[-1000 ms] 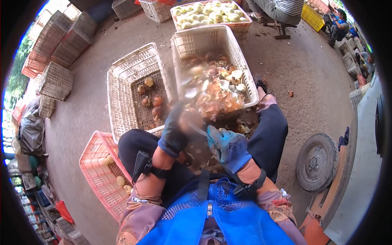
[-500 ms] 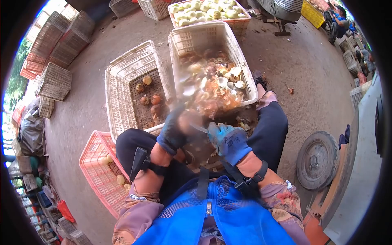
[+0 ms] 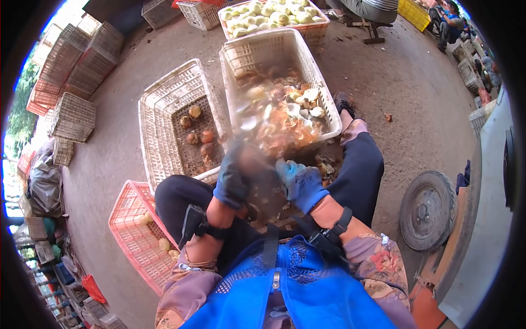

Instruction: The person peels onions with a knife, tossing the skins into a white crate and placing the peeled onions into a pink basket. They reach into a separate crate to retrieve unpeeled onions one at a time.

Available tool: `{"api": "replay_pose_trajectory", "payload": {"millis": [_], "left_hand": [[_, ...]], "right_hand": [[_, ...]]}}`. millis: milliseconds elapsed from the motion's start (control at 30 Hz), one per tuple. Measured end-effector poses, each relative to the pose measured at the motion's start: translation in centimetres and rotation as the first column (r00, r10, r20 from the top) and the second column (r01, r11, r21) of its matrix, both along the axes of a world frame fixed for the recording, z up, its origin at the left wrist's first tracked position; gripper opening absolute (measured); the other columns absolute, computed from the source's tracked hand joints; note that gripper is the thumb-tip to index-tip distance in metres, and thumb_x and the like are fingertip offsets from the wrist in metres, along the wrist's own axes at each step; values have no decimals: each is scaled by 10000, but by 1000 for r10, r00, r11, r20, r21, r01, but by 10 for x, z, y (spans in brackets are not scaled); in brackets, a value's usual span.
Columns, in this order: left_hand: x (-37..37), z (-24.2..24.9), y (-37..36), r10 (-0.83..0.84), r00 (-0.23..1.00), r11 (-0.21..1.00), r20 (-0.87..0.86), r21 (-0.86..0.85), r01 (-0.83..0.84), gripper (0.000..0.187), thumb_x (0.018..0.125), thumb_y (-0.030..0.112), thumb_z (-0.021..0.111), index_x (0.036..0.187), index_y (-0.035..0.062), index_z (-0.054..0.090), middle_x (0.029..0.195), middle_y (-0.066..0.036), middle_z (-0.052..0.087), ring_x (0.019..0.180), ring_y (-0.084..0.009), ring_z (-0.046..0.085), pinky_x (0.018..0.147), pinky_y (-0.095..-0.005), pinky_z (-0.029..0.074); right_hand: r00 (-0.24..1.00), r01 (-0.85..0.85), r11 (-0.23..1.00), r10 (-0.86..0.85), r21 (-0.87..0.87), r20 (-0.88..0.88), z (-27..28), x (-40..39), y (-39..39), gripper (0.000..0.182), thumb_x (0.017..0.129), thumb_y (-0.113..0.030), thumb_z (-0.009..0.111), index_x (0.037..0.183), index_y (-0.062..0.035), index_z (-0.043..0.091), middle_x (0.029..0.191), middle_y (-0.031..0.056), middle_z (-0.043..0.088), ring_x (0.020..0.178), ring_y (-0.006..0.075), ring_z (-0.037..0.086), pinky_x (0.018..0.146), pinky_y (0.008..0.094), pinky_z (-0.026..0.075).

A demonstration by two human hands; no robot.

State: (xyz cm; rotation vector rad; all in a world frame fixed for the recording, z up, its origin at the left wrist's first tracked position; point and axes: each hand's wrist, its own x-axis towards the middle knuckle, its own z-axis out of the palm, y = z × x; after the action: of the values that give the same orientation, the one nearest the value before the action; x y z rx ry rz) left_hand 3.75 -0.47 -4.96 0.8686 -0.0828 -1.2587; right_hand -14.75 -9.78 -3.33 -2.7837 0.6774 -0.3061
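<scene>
My left hand (image 3: 232, 178), in a dark blue glove, is closed around an onion (image 3: 253, 160), which a smear in the picture blurs. To its right my right hand (image 3: 301, 185), in a blue glove, is closed with its thumb side toward the onion. It grips a small knife, whose thin blade showed half a second ago but is lost in the blur now. Just beyond both hands stands a white crate (image 3: 327, 107) of onion skins and trimmings (image 3: 290, 118). On the left, a second white crate (image 3: 156, 137) holds several unpeeled onions (image 3: 207, 136).
A pink crate (image 3: 131, 219) with a few peeled onions sits by my left knee. Farther off is a crate of peeled onions (image 3: 268, 16). A wheel (image 3: 428, 210) stands at right beside a metal panel (image 3: 482, 219). Stacked crates (image 3: 74, 118) line the left. Other people sit at the upper right.
My right hand has shifted slightly left, closer to the onion, and the blade no longer shows. My left hand still holds the onion. The view has tilted a little.
</scene>
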Motion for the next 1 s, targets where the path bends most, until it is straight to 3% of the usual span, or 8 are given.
{"api": "replay_pose_trajectory", "payload": {"millis": [400,467,500,567,700,800,867,1000], "left_hand": [[-16,-17,-17,188,979,969,-84,-148,-198,323,981,430,565,1078,133,650,970,-31,681,859,-190,659,758,-339,552],[-19,-19,-22,212,554,963,805,-76,-259,318,981,430,563,1071,137,646,958,-25,680,845,-191,657,753,-342,550],[-18,-16,-22,212,555,963,805,-76,-258,318,981,430,563,1071,137,646,958,-25,680,845,-191,657,753,-342,550],[-13,-5,-16,47,986,986,-160,-149,-71,323,977,431,568,1071,131,645,975,-27,679,861,-191,652,765,-361,550],[-11,12,-16,-75,981,997,-180,-24,72,335,979,436,566,1077,124,642,985,-29,678,878,-182,653,776,-360,550],[-17,2,-21,-1,977,997,213,76,-15,331,969,435,585,1066,124,643,976,-35,681,892,-181,656,774,-353,552],[-26,-4,-24,321,878,945,355,-59,-321,321,952,436,614,1046,131,651,931,-40,685,855,-200,670,764,-355,562],[-7,-3,-22,45,997,997,67,-60,-41,325,938,433,635,1030,122,658,898,-48,691,810,-213,680,734,-367,577]], "right_hand": [[987,154,954,-158,258,-5,34,18,21,148,873,-213,604,968,-126,530,815,106,672,746,312,714,581,465,536],[977,212,951,-202,226,-68,27,19,27,154,863,-202,601,977,-130,525,815,98,657,719,300,706,575,457,534],[977,214,951,-203,225,-68,23,18,26,154,863,-202,601,977,-130,525,815,98,657,719,300,706,575,457,534],[982,181,981,-177,74,-62,12,13,24,182,844,-191,606,993,-134,520,820,90,640,708,291,699,573,449,532],[987,103,995,-100,19,-127,2,5,2,262,827,-158,614,1065,-108,518,909,113,638,773,319,684,600,451,528],[997,75,997,-76,-13,-35,4,5,0,290,815,-157,622,1085,-117,525,899,95,640,761,296,684,588,433,526],[989,145,989,-145,-34,-2,9,10,12,298,815,-196,636,1093,-149,538,836,50,652,676,243,694,552,412,535],[995,103,988,-103,-116,9,-6,13,1,175,876,-223,590,1038,-162,562,796,47,646,652,231,687,513,410,528]]}}
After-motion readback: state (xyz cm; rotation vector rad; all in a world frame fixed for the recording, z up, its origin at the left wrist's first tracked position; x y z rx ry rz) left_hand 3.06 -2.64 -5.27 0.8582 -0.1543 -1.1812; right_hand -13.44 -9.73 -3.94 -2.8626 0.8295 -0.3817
